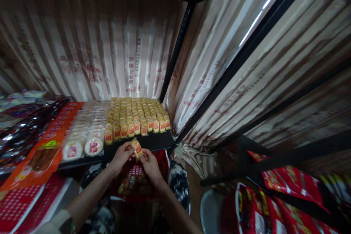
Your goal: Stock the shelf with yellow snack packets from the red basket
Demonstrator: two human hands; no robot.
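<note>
A small yellow snack packet with a red label (137, 148) is pinched between my two hands, a little in front of the shelf edge. On its left side the fingers of my left hand (122, 157) are closed on it. My right hand (151, 166) grips its lower right edge with closed fingertips. Below my hands is a red box (165, 164) with more small yellow packets (127, 184) inside, partly hidden by my forearms. Rows of matching yellow packets (137, 111) stand on the black shelf (148, 140) just beyond.
Round white wrapped crackers (73, 150) fill rows left of the yellow packets, beside an orange snack bag (45, 157) and dark shiny packs (24, 131). A black post (178, 51) rises at the shelf corner. Red packages (292, 181) lie at right; patterned curtains (109, 55) hang behind.
</note>
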